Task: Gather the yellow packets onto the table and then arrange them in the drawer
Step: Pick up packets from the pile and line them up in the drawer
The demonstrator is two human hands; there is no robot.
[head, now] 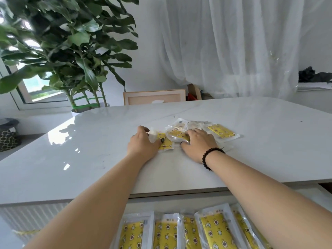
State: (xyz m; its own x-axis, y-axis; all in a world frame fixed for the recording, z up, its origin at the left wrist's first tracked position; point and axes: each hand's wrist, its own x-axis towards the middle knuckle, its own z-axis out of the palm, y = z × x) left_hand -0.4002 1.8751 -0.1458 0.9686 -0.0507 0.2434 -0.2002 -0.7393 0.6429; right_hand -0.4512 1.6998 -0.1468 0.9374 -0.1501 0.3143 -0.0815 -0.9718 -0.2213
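Observation:
A loose pile of yellow packets [221, 131] in clear wrappers lies on the white table [89, 159], a little past its middle. My left hand [142, 143] grips one packet [166, 145] at the pile's left end, thumb on top. My right hand [197, 144], with a black bead bracelet on the wrist, curls its fingers over another packet [177, 135] in the pile's middle. Below the table's front edge the open drawer [179, 203] holds several yellow packets [215, 230] laid side by side.
A large leafy plant [71, 51] stands beyond the table's far left corner. A wooden chair back [154, 97] shows behind the far edge. White curtains [233, 42] hang at the back. A patterned basket [8, 139] sits on the left.

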